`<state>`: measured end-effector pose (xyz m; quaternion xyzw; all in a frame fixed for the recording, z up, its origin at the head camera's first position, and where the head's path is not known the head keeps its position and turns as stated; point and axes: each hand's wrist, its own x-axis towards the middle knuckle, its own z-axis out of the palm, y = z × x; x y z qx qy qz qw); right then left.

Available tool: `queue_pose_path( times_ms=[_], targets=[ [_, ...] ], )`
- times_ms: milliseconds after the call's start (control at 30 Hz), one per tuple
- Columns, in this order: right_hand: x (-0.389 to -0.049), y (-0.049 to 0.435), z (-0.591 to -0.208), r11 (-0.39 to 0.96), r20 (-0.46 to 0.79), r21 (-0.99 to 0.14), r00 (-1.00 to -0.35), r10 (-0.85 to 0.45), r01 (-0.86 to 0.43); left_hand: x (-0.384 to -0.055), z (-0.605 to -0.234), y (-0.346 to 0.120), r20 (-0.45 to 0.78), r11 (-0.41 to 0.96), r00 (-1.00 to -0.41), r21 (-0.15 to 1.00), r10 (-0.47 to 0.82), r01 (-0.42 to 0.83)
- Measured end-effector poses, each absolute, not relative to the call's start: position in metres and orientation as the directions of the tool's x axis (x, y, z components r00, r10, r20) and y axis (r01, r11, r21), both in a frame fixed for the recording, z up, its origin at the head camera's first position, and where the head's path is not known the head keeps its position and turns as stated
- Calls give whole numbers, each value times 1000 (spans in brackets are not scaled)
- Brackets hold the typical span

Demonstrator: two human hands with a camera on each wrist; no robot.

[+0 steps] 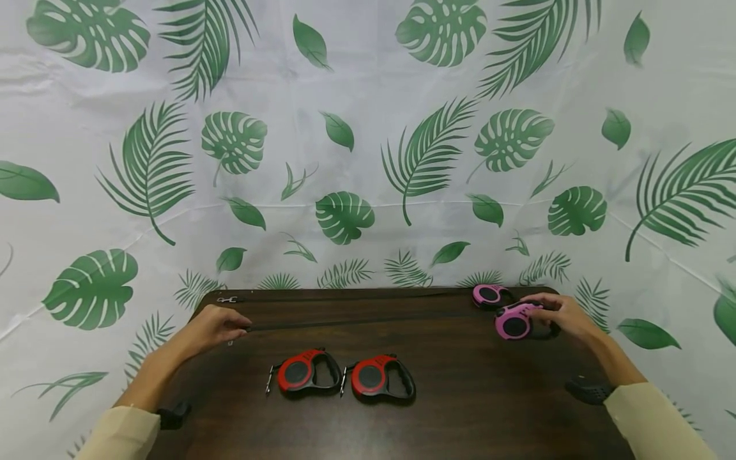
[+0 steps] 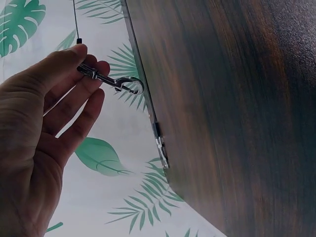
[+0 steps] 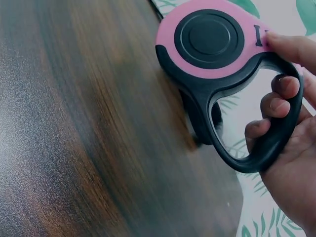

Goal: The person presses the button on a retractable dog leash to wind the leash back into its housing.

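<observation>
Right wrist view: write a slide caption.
Right-hand grip around the handle of a pink-and-black leash, dark table behind.

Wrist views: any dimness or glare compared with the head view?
Left wrist: dim, pale sheen on the table at upper right, metal clip distinct; right wrist: table glare at far left, pink leash clear; head: brighter, faint sheen low on the table.

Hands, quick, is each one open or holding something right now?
Left hand: closed, holding a metal clip.
Right hand: closed, holding a pink leash by its handle.
</observation>
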<state>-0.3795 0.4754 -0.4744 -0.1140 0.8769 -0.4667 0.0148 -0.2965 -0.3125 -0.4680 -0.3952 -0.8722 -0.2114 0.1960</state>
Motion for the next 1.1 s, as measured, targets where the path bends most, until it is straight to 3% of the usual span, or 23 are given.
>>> queue_pose_path(
  times_ms=[367,667,1100],
  targets=[
    [-381,478,-478,358,71,-925,-982,-174,-130,-296,-460,-307,429,666,-727,316,535,676],
    [-380,479,-481,323,54,-941,-986,-157,-103,-302,-468,-311,520,653,-690,293,504,699],
    [-373,471,-478,238,61,-968,-993,-103,-85,-304,-471,-313,528,640,-715,363,458,677]
  ],
)
